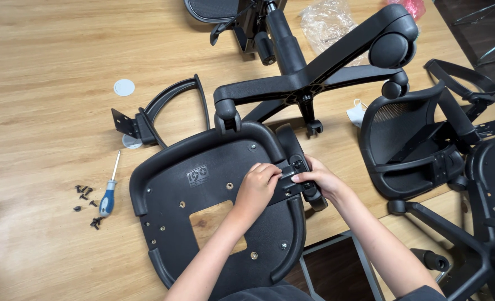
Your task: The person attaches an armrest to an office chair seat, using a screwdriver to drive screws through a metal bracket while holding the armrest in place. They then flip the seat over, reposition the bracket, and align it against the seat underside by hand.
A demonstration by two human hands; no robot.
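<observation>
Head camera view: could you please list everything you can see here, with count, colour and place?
Seat pan: one, black, underside up, table centre.
Armrest bracket: one, black, at the seat's right edge, under both hands.
Loose armrest: one, black, left of the seat.
Wheeled base: one, black, top centre.
Mesh backrest: one, black, right.
Screwdriver: one, blue and white handle, left.
Screws: several, black, beside the screwdriver.
Plastic bag: one, clear, top.
Table: one, light wood.
Left hand: on the bracket.
Right hand: gripping the bracket.

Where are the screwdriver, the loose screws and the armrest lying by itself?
Screwdriver (107, 202), head view, blue-and-white handle.
Loose screws (83, 190), head view, upper cluster on the table.
Spare armrest (169, 103), head view, curved black loop.
</observation>
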